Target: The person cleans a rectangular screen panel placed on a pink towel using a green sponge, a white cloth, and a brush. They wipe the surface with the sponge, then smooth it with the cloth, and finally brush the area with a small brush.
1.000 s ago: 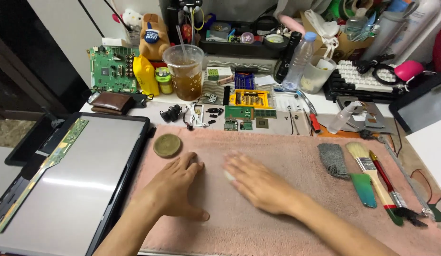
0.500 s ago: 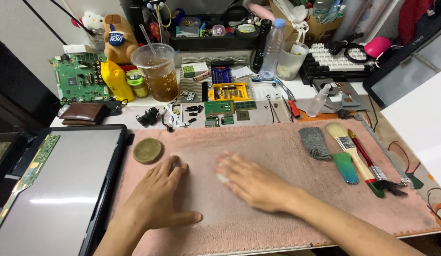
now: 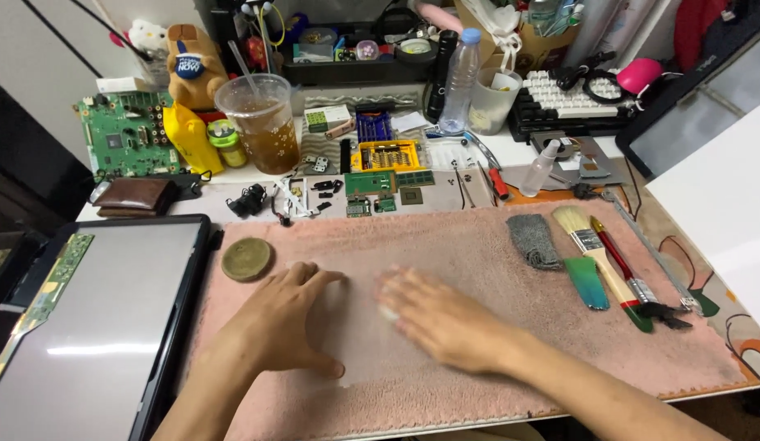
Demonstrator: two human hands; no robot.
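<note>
Hands are laid flat on a pink fuzzy cloth mat (image 3: 478,245): the left hand (image 3: 286,322) with fingers spread and released, the right hand (image 3: 441,318) beside it, open and blurred, nothing grasped. Just beyond the left hand, a round olive-brown disc (image 3: 247,259) rests on the mat. Farther off, past the mat's far edge, a clear plastic cup of brown drink (image 3: 262,122) is seen.

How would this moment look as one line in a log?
left hand: flat on pink towel | right hand: flat on towel | round disc: beside left hand
</note>
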